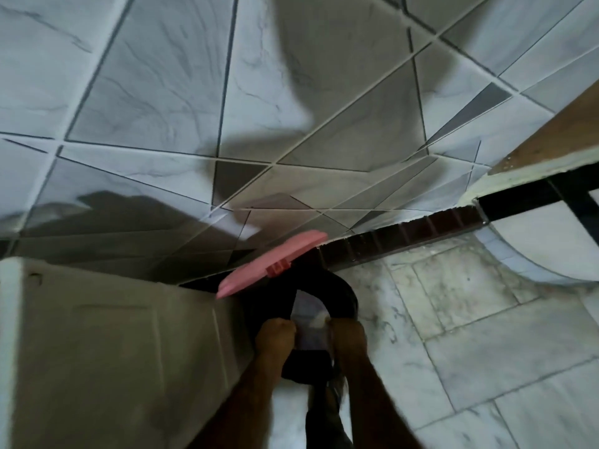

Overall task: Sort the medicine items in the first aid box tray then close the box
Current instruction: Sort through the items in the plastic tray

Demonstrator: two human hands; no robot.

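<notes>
Just below the tilted pink box lid (272, 264), beside a black rounded object (343, 299): left hand (275, 335) and right hand (348, 335) side by side, both curled tight around a blurred pale item (309, 332) between them.

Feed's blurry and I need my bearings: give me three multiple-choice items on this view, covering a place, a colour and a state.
1. Where is the lid?
A. beyond both hands, by the wall
B. between the hands
C. below the hands

2. What colour is the lid?
A. blue
B. pink
C. green

3. How are the hands?
A. both flat and open
B. one out of view
C. both curled on the black bag

Answers:
1 A: the lid sits past the left hand and the right hand, against the wall.
2 B: it is plainly pink.
3 C: both fists grip the black bag's edge.
</notes>
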